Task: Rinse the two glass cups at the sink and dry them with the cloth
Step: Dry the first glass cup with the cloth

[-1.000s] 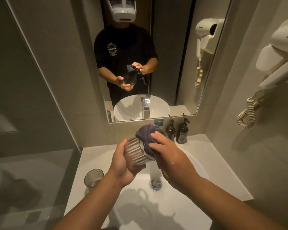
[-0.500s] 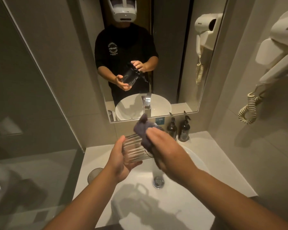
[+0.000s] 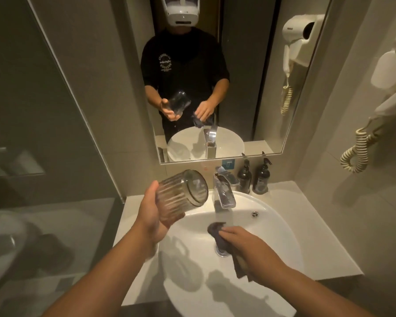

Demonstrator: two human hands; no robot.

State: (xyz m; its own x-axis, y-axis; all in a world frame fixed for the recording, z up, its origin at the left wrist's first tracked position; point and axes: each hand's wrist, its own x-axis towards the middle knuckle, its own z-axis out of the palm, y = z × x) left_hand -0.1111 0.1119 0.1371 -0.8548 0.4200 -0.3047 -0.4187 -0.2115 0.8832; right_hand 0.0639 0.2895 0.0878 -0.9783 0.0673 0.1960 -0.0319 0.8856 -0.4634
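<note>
Hands: left hand (image 3: 150,216) wraps the ribbed glass cup (image 3: 181,197), tilted over basin's left edge; right hand (image 3: 245,244) grips dark cloth (image 3: 217,233) over the drain.
Handling: glass prob. wet, slick, fragile; hold round ribbed wall, w/ care. Cloth soft, limp.
Count: 1 cup visible, 2nd not seen; 1 cloth; 2 bottles (image 3: 253,178) behind the sink (image 3: 284,225).

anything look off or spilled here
Nothing is spilled or broken. The ribbed glass cup is tipped on its side in the left hand, and the dark cloth hangs from the right hand over the sink.
</note>
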